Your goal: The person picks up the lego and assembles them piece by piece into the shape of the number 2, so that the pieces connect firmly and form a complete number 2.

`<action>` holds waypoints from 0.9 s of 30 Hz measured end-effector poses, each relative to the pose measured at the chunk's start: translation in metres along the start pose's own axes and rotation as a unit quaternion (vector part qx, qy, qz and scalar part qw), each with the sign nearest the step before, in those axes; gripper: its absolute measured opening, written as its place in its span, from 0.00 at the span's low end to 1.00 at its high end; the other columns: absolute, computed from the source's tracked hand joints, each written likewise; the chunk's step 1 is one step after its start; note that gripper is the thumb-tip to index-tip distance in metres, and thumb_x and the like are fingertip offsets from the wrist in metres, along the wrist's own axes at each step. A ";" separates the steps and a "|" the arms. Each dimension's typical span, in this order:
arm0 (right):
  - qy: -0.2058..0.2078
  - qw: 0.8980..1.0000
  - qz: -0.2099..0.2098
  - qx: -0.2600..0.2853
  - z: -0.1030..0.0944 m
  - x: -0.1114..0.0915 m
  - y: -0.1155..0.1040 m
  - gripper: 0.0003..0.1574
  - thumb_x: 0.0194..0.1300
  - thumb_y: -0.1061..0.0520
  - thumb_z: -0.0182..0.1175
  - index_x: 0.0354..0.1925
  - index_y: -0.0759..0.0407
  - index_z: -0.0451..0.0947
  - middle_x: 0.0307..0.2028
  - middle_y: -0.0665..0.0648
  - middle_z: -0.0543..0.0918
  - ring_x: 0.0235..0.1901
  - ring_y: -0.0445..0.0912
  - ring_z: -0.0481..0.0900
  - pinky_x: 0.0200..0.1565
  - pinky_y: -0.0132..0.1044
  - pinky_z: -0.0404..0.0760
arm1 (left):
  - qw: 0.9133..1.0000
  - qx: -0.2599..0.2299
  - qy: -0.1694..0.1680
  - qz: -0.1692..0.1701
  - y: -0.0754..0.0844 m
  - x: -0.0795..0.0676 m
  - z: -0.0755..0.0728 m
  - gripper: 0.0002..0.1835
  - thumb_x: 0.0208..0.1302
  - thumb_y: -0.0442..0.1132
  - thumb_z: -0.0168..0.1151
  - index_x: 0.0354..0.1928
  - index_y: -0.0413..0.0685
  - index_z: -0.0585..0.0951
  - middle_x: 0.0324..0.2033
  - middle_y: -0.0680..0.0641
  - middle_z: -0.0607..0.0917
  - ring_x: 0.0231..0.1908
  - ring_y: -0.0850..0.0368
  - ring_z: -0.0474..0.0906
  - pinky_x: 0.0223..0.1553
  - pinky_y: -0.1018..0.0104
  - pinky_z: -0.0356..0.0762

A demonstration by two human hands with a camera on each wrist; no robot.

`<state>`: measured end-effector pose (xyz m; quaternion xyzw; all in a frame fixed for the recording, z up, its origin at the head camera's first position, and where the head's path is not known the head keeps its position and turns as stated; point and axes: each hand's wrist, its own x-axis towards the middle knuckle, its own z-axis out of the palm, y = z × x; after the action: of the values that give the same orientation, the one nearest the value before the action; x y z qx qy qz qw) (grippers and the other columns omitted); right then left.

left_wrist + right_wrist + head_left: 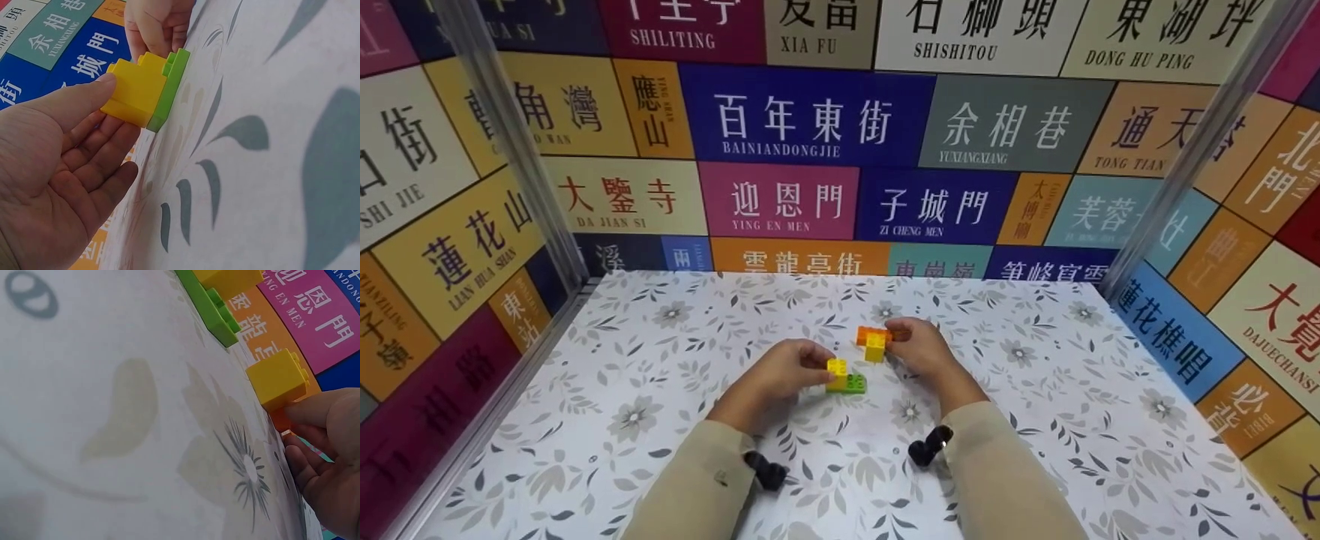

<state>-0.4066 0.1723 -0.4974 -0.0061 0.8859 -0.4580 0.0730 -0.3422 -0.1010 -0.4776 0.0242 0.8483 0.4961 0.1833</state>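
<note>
My left hand (pixel 787 369) pinches a yellow toy building brick (pixel 835 375) between thumb and fingers. That brick sits on one end of a flat green brick (pixel 856 384), whose other end shows bare studs. In the left wrist view the thumb presses the side of the yellow brick (pixel 132 90), above the green brick (pixel 170 93). Farther back and to the right, my right hand (pixel 922 345) grips an orange brick (pixel 867 334) at its right end. A second yellow brick (pixel 874 349) stands against the orange one, on the near side. Fingers hide part of the orange brick (pixel 279 419) in the right wrist view.
A white tabletop (pixel 660 465) printed with grey leaves and flowers lies under both hands. Colourful panels (pixel 806 116) with Chinese place names rise at the back and sides. Black wrist devices (pixel 930 446) are worn at both cuffs.
</note>
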 end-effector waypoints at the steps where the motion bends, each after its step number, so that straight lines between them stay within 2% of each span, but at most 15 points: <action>1: -0.001 1.000 -0.004 -0.005 0.000 0.000 0.000 0.27 0.74 0.57 0.66 0.69 0.51 0.79 0.65 0.56 0.84 0.66 0.53 0.80 0.72 0.52 0.78 | 1.000 0.001 0.000 0.000 0.000 0.000 0.000 0.14 0.63 0.45 0.80 0.48 0.64 0.87 0.47 0.54 0.89 0.50 0.52 0.83 0.53 0.58 0.80; 5: 0.002 1.000 -0.001 -0.011 0.002 0.002 0.001 0.26 0.74 0.57 0.67 0.67 0.50 0.81 0.63 0.55 0.85 0.65 0.52 0.80 0.72 0.52 0.78 | 1.000 0.001 0.000 0.002 0.000 -0.001 0.000 0.14 0.63 0.44 0.79 0.49 0.64 0.87 0.47 0.54 0.89 0.51 0.52 0.83 0.54 0.58 0.80; 10: 0.009 1.000 0.003 0.000 0.000 0.003 0.005 0.25 0.73 0.56 0.68 0.66 0.50 0.82 0.63 0.55 0.86 0.65 0.52 0.81 0.72 0.51 0.78 | 1.000 0.007 -0.003 -0.004 0.000 -0.001 0.000 0.14 0.63 0.45 0.79 0.49 0.65 0.87 0.47 0.54 0.88 0.50 0.52 0.83 0.49 0.58 0.81; 13: 0.013 1.000 0.002 0.004 -0.001 0.001 0.005 0.25 0.73 0.56 0.68 0.66 0.51 0.82 0.64 0.55 0.85 0.66 0.52 0.82 0.71 0.51 0.79 | 1.000 0.014 0.004 0.004 0.000 -0.001 0.000 0.13 0.63 0.45 0.79 0.48 0.65 0.87 0.47 0.54 0.88 0.50 0.52 0.82 0.52 0.58 0.80; 17: 0.017 1.000 0.015 0.013 -0.004 -0.005 0.000 0.25 0.75 0.57 0.67 0.68 0.50 0.81 0.66 0.54 0.84 0.66 0.51 0.81 0.69 0.50 0.81 | 1.000 0.023 0.010 0.009 0.000 -0.001 0.001 0.13 0.63 0.45 0.79 0.48 0.66 0.88 0.47 0.54 0.88 0.51 0.52 0.82 0.55 0.58 0.79; 23: 0.018 0.998 0.034 0.047 -0.013 -0.015 -0.009 0.25 0.76 0.57 0.65 0.68 0.47 0.81 0.66 0.53 0.83 0.67 0.51 0.79 0.71 0.50 0.79 | 1.000 0.023 0.005 0.000 0.001 -0.001 0.001 0.13 0.63 0.47 0.79 0.48 0.67 0.88 0.48 0.54 0.87 0.51 0.51 0.82 0.51 0.58 0.82; 27: 0.021 0.998 0.039 0.050 -0.018 -0.020 -0.015 0.25 0.75 0.57 0.65 0.67 0.45 0.81 0.66 0.52 0.82 0.68 0.50 0.78 0.73 0.50 0.77 | 1.000 0.023 0.003 0.000 0.001 -0.001 0.001 0.14 0.63 0.47 0.79 0.49 0.67 0.87 0.48 0.54 0.87 0.51 0.52 0.82 0.50 0.59 0.82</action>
<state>-0.3899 0.1798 -0.4724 0.0422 0.8630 -0.4982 0.0725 -0.3412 -0.0996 -0.4766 0.0266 0.8602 0.4765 0.1799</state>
